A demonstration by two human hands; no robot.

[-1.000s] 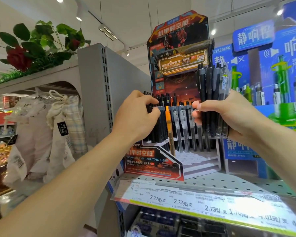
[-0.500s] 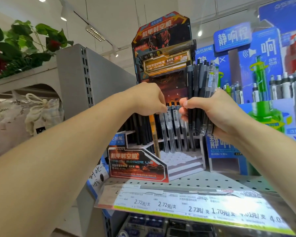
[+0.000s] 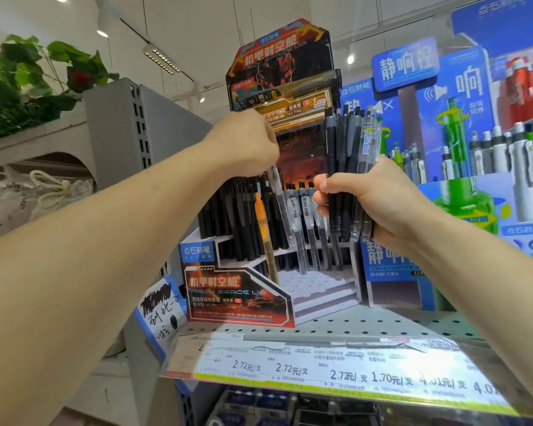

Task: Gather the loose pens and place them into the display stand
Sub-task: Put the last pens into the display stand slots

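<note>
A grey perforated shelf (image 3: 366, 322) carries a price strip (image 3: 336, 372) along its front edge. Left of the shelf rises a grey slotted upright (image 3: 136, 127), with leafy red flowers (image 3: 28, 84) beyond it. Above the shelf, track lights (image 3: 162, 58) cross the white ceiling (image 3: 197, 20).

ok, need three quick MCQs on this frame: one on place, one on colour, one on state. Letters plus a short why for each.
1. Where is the bundle of pens?
A. in the right hand
B. lying on the shelf
C. in the left hand

2. What colour is the odd pen among the black ones in the display stand?
A. green
B. orange
C. pink

3. What is the left hand doing?
A. hanging idle
B. pressing flat on the shelf
C. pinching a clear pen

A: right fingers wrap the bundle. B: orange barrel shows. C: fingers close on its top.
</note>
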